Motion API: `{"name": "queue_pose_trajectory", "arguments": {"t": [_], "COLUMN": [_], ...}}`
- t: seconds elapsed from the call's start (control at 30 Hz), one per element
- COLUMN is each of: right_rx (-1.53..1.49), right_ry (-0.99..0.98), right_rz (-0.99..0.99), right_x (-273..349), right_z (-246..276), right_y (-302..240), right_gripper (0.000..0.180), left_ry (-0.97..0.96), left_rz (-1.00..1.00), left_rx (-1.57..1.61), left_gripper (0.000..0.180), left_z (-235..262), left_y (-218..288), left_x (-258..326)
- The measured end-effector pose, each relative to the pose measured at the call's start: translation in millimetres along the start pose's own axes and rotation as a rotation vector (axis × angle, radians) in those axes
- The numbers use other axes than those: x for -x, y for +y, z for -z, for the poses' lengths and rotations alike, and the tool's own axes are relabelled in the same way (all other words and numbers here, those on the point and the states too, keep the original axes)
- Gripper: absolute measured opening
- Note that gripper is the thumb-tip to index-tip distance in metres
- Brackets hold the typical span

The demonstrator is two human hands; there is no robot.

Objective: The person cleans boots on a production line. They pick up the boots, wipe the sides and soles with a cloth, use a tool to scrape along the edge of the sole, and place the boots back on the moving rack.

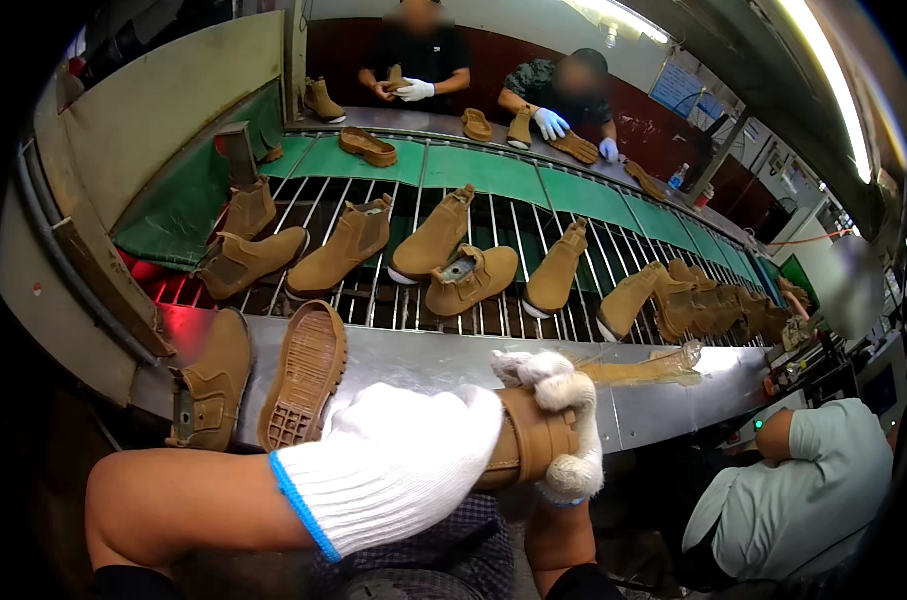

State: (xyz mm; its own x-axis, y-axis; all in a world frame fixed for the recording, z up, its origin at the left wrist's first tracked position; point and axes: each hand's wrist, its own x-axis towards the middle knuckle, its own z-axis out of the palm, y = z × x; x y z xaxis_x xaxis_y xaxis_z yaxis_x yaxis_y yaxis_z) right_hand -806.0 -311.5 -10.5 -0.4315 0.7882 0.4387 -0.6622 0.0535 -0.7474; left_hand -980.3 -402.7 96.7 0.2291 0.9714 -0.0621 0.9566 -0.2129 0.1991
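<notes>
Both my hands wear white knit gloves and are closed round a tan boot (527, 436) held close in front of me. My left hand (419, 440) comes in from the left and grips it on that side; its fingertips are partly hidden. Curled over the boot's right end are the fingers of my right hand (579, 430). The boot's brown sole edge shows between the gloves, while much of its upper is covered. Left of the boot, on the metal ledge (454, 352), lie a loose brown sole (307, 372), tread showing, and another tan boot (217, 380).
Several tan boots, among them one on its side (474, 280), rest on the metal-rod conveyor (504, 225). A yellowish brush-like tool (649, 368) lies on the ledge. Two gloved people work across the green strip (494, 172); another person (804, 490) sits at right.
</notes>
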Motion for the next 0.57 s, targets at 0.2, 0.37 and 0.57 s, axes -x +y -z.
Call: {"name": "queue_pose_trajectory", "arguments": {"t": [0.2, 0.37, 0.57], "right_rx": [0.333, 0.342, 0.702], "right_ry": [-0.122, -0.107, -0.22], "right_rz": [0.111, 0.14, 0.162], "right_x": [12, 24, 19], "right_z": [48, 44, 37], "right_y": [-28, -25, -53], "right_gripper": [0.035, 0.024, 0.025], "left_ry": [0.035, 0.498, 0.343], "left_rz": [-0.259, -0.404, -0.4], "left_rx": [0.296, 0.603, 0.68], "left_gripper": [0.068, 0.073, 0.076], "left_z": [2, -51, -53], "left_y": [-20, -34, -36], "left_x": [-29, -12, -20]}}
